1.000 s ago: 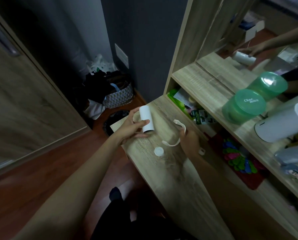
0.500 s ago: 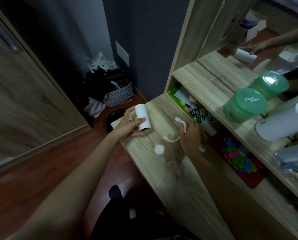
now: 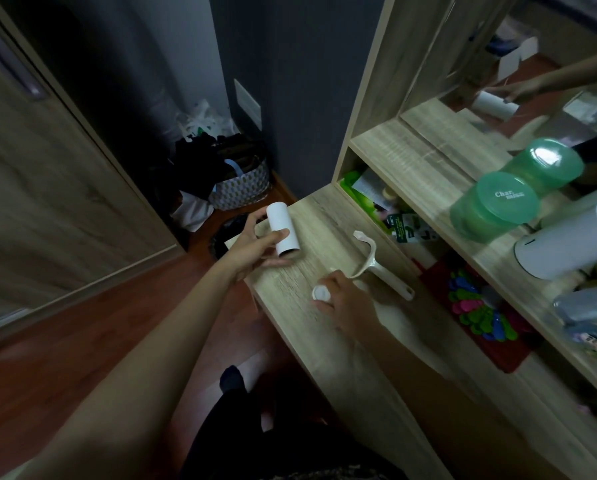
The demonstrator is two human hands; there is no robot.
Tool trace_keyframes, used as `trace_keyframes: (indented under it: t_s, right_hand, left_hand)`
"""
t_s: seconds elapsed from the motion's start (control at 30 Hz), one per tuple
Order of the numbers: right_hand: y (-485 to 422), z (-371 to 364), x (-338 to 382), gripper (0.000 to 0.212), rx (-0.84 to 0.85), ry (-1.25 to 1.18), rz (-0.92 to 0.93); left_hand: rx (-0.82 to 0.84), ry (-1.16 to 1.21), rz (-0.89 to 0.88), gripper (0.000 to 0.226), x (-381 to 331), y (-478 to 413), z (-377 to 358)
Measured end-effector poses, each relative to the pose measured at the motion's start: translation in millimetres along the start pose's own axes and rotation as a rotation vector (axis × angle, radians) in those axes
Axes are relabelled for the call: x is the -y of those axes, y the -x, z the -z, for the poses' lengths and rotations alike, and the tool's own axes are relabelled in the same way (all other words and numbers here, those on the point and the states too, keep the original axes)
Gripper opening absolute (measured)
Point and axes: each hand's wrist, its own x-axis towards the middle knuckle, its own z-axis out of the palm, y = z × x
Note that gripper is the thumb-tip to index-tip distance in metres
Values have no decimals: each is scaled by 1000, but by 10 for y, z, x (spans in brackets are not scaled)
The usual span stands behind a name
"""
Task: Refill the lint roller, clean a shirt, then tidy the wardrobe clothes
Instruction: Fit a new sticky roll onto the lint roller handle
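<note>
Near the middle of the frame, the person's left hand (image 3: 252, 249) is wrapped round a white refill roll (image 3: 283, 233), thumb on one side and fingers curled on the other. It holds the roll tilted just above the far-left corner of the wooden desk (image 3: 328, 216), with the roll's open end facing down toward the wood. A little lower and to the right, the right hand (image 3: 347, 301) reaches onto the desk and its fingertips pinch a small white cap (image 3: 321, 292); I cannot tell whether the cap is lifted or resting on the surface. Just beside that hand, to its upper right, the cream lint roller handle (image 3: 376, 265) lies flat on the desk, no hand on it, its curved fork pointing up the frame. On the shelf at the right stands a green tub (image 3: 498, 206) with white lettering on its lid, and a white cylinder (image 3: 567, 240) lies below and to the right of it. Beneath the shelf sits a red tray (image 3: 439, 271) of coloured pieces. The mirror (image 3: 532, 64) at the upper right reflects the roll and the hand holding it. On the floor at upper centre a patterned basket (image 3: 241, 185) holds dark clothes.
</note>
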Motion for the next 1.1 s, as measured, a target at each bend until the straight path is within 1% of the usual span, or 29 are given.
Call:
trace_keyframes:
  t_s: [0.2, 0.33, 0.4, 0.47, 0.53, 0.63, 0.73, 0.8, 0.9, 0.93, 1.0, 1.1]
  right_hand:
    - [-40, -5, 10, 37, 39, -123, -59]
    - [-46, 31, 37, 35, 53, -123, -115]
    - [-21, 48, 73, 30, 10, -143, -130]
    - [-2, 59, 113, 19, -12, -224, -137]
    - [-8, 55, 139, 17, -16, -319, -172]
    - [-86, 114, 214, 11, -120, -595, -345]
    - [-193, 259, 304, 12, -239, -895, -553]
    - [-269, 338, 302, 5, -220, -1049, -635]
    - [-364, 411, 266, 11, -118, -1405, -727]
    - [-386, 426, 252, 11, -108, -1499, -754]
    - [-419, 438, 225, 5, -133, -1652, -798]
    - [-450, 480, 227, 17, -218, -1930, -891]
  left_hand:
    - [-23, -16, -3, 67, 3, 40, 0]
    - [-36, -28, 2, 67, 6, 58, -1]
    - [-41, -31, 2, 66, 6, 69, -9]
    - [-47, -28, 6, 66, 8, 78, -11]
    - [-48, -17, 10, 65, 11, 82, -11]
    - [-60, 4, 1, 60, 10, 76, -14]
    - [-78, 28, -1, 62, 12, 65, -23]
    - [-89, 42, 1, 65, 18, 57, -29]
    - [-118, 39, 0, 63, 21, 50, -48]
    - [-129, 26, -3, 61, 22, 46, -56]
    - [-146, 11, -4, 61, 30, 24, -75]
    - [-173, 32, 10, 67, 43, -17, -117]
